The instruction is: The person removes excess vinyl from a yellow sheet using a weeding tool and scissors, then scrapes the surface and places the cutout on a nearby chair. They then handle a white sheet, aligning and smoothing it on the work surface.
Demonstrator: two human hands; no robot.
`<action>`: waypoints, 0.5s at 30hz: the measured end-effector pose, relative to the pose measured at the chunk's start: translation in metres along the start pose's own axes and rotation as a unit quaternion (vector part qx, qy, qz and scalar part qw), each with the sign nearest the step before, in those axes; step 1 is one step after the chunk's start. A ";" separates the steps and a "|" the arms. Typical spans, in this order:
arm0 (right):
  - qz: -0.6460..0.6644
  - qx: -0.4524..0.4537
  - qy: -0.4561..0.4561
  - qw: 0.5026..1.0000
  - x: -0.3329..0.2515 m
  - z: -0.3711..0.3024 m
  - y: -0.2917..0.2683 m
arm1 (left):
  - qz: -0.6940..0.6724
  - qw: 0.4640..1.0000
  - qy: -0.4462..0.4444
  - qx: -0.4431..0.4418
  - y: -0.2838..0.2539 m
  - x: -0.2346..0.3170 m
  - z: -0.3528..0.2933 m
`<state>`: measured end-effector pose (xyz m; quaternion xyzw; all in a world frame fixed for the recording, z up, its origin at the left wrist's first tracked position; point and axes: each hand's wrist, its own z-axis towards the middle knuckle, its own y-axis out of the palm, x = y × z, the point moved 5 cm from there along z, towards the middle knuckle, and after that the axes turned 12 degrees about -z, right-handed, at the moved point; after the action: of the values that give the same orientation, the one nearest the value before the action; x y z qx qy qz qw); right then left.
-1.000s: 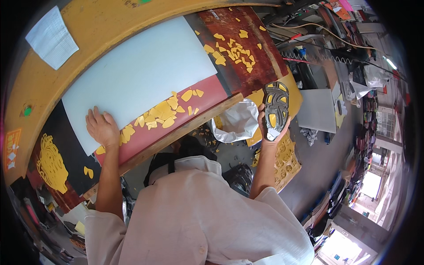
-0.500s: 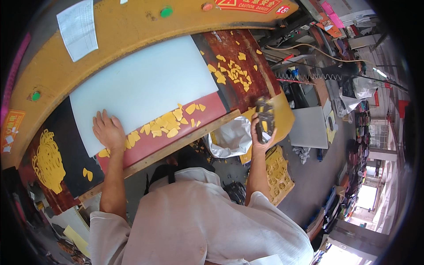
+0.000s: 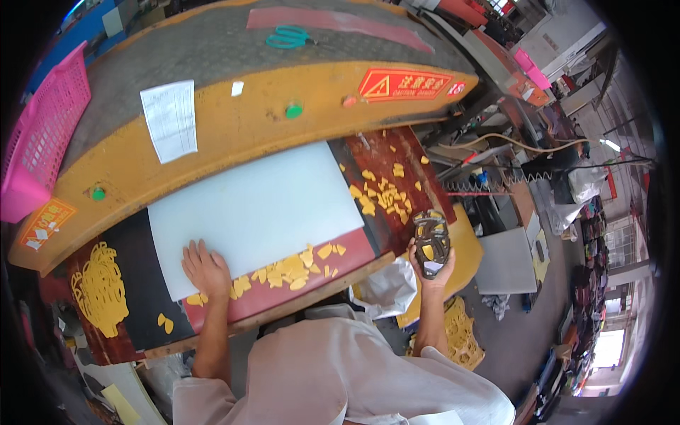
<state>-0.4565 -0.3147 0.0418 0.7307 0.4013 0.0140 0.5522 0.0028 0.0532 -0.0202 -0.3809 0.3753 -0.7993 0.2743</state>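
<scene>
While the left hand [image 3: 207, 270] lies spread, palm down, at 7 o'clock on the white board [image 3: 255, 209] | the right hand [image 3: 436, 280] grasps a dark sole-shaped frame [image 3: 431, 238], yellow showing in its openings, off at the board's 3 o'clock | yellow pieces [image 3: 290, 270] lie on the red sheet [image 3: 360, 249], 5 o'clock.

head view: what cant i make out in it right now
Head view, right hand: most of its fingers, behind the dark slotted frame it holds.
Head view, left hand: palm, hidden by the hand's own back above the white board.
Head view, paper sheet: writing, too small.
Head view, white bag: bottom, hidden by its sides.
</scene>
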 end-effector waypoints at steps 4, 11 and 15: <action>-0.323 -0.135 -0.098 0.932 -0.036 0.044 0.142 | 0.000 1.000 -0.007 -0.009 -0.004 0.004 0.002; -0.662 -0.205 -0.232 0.683 -0.028 0.065 0.322 | -0.051 0.995 0.054 0.073 -0.008 0.007 0.003; -0.594 -0.322 -0.120 0.727 0.055 0.061 0.305 | -0.085 0.994 0.028 0.067 0.000 0.000 0.002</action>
<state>-0.2167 -0.3513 0.2442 0.1166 0.6548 -0.2764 0.6937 0.0045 0.0527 -0.0189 -0.3698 0.2948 -0.8534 0.2195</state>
